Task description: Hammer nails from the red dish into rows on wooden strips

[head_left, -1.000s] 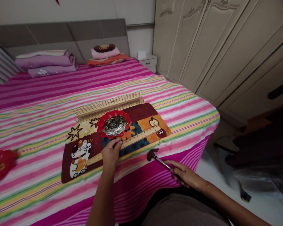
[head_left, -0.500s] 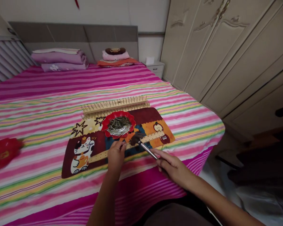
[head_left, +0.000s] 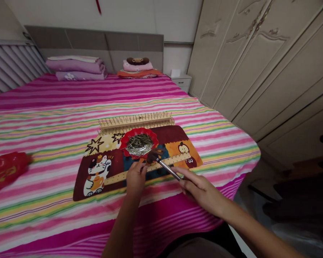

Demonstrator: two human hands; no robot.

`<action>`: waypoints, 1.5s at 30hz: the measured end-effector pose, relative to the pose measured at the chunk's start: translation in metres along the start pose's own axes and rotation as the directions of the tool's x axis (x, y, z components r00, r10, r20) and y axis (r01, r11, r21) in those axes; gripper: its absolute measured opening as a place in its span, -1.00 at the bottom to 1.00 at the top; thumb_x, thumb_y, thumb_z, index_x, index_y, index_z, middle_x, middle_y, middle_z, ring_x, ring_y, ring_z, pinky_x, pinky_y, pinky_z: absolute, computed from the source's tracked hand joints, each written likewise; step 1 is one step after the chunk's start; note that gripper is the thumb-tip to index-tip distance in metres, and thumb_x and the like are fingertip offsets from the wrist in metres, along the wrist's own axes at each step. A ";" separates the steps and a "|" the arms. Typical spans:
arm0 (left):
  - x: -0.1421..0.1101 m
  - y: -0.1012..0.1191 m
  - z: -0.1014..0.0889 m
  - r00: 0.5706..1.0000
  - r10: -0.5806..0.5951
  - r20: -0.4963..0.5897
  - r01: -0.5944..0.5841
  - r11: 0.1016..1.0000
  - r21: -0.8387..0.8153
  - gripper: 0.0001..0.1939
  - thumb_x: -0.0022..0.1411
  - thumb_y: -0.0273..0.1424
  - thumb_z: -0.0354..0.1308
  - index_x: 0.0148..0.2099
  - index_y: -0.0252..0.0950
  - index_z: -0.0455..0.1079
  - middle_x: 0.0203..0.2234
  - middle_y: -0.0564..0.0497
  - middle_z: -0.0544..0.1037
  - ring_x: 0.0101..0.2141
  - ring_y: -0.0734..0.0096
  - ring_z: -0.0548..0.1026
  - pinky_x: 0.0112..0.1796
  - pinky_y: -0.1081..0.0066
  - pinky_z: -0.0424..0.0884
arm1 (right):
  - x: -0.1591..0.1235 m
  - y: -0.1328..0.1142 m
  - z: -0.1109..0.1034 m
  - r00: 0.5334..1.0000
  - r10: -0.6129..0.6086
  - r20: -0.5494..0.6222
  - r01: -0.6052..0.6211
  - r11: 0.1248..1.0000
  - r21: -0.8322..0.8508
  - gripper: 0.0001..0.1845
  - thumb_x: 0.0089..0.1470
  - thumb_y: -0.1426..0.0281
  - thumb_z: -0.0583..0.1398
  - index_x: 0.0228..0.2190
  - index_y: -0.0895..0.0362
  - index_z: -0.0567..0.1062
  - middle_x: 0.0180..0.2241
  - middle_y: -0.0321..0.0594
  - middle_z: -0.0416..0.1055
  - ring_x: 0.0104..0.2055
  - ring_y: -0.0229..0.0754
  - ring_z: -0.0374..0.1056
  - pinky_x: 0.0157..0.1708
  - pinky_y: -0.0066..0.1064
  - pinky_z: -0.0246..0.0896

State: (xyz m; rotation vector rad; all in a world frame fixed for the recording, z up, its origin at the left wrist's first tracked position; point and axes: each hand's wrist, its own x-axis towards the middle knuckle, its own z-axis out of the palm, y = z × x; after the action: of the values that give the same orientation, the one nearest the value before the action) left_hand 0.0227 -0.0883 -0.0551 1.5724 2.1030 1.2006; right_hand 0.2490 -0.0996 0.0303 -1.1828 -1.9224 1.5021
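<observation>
My right hand (head_left: 201, 190) grips a hammer (head_left: 169, 168) with a silver shaft and a dark, blurred head. Its head is over the middle of a narrow wooden strip (head_left: 115, 178) dotted with small holes or nails. My left hand (head_left: 136, 178) is closed in a pinch at the strip, just left of the hammer head; what lies between its fingertips is too small to make out. Right behind it, a red scalloped bowl (head_left: 122, 147) holds many loose metal nails (head_left: 141, 140). The strip and bowl rest on a cartoon-patterned mat (head_left: 79, 184).
Behind the bowl, another wooden bar (head_left: 134, 122) bristles with nails. A red object (head_left: 8, 170) lies at the left on the striped bedspread (head_left: 51, 161). Folded bedding (head_left: 76, 68) is stacked near the headboard (head_left: 83, 41). A wardrobe (head_left: 244, 64) stands at the right.
The whole view has shifted slightly, moving the scene to the right. Both hands keep nearly the same places at the strip, and the hammer head stays beside my left fingers.
</observation>
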 end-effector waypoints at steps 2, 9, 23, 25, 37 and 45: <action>0.000 0.000 -0.001 1.000 -0.022 0.008 0.022 1.000 -0.013 -0.87 0.04 -0.35 0.06 -0.47 -0.23 0.40 -0.46 0.02 0.47 -0.38 0.39 0.42 -0.29 0.42 0.32 | -0.016 0.016 -0.006 0.996 0.080 0.044 -0.081 0.997 0.017 -0.50 0.09 0.31 0.04 0.09 0.05 0.30 -0.59 -0.38 0.19 -0.54 -0.30 0.12 -0.52 -0.48 0.03; 0.013 0.004 -0.024 0.998 -0.060 0.035 0.061 0.997 -0.040 -0.77 0.05 -0.30 0.04 -0.28 -0.23 0.46 -0.36 0.01 0.52 -0.36 0.39 0.45 -0.28 0.42 0.34 | -0.050 0.104 -0.008 0.979 0.202 0.028 -0.203 0.978 0.042 -0.51 0.02 0.17 0.10 -0.03 0.09 0.45 -0.29 -0.16 0.44 -0.30 -0.14 0.31 -0.30 -0.37 0.20; 0.091 0.026 0.003 0.940 -0.143 0.311 -0.074 0.801 0.594 -0.78 0.04 -0.48 -0.01 -0.39 -0.32 0.49 -0.39 -0.25 0.55 -0.32 0.15 0.50 -0.34 0.33 0.31 | -0.049 0.136 0.003 0.882 0.467 0.057 -0.453 0.808 0.377 -0.36 -0.07 0.19 0.04 0.08 0.08 0.25 -0.67 -0.49 0.16 -0.78 -0.46 -0.08 -0.79 -0.62 -0.29; 0.091 0.025 0.003 0.946 -0.141 0.291 -0.071 0.788 0.611 -0.78 0.02 -0.51 0.01 -0.34 -0.33 0.48 -0.35 -0.27 0.54 -0.32 0.15 0.50 -0.34 0.34 0.32 | -0.048 0.137 0.004 0.882 0.468 0.060 -0.453 0.805 0.382 -0.37 -0.07 0.20 0.04 0.08 0.09 0.25 -0.67 -0.49 0.16 -0.78 -0.46 -0.07 -0.79 -0.63 -0.29; 0.085 0.022 -0.006 0.957 -0.055 0.283 -0.131 0.791 0.598 -0.76 0.10 -0.42 -0.03 -0.38 -0.29 0.48 -0.36 -0.18 0.54 -0.35 0.26 0.48 -0.37 0.41 0.30 | -0.048 0.135 0.004 0.871 0.489 0.054 -0.473 0.803 0.363 -0.37 -0.07 0.21 0.03 0.08 0.08 0.25 -0.67 -0.48 0.19 -0.78 -0.46 -0.04 -0.79 -0.65 -0.26; 0.084 0.009 -0.028 0.985 -0.085 0.153 0.070 0.993 0.098 -0.88 -0.05 -0.30 0.13 -0.49 -0.18 0.46 -0.62 0.10 0.50 -0.52 0.43 0.41 -0.42 0.46 0.27 | -0.046 0.134 0.003 0.869 0.491 0.062 -0.478 0.798 0.368 -0.38 -0.06 0.24 0.04 0.08 0.07 0.25 -0.67 -0.49 0.20 -0.79 -0.46 -0.01 -0.81 -0.65 -0.24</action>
State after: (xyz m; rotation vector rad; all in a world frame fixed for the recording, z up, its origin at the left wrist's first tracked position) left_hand -0.0213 -0.0258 -0.0093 1.5524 2.1235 0.9346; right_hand 0.3198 -0.1324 -0.0877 -1.5753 -1.2627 1.9764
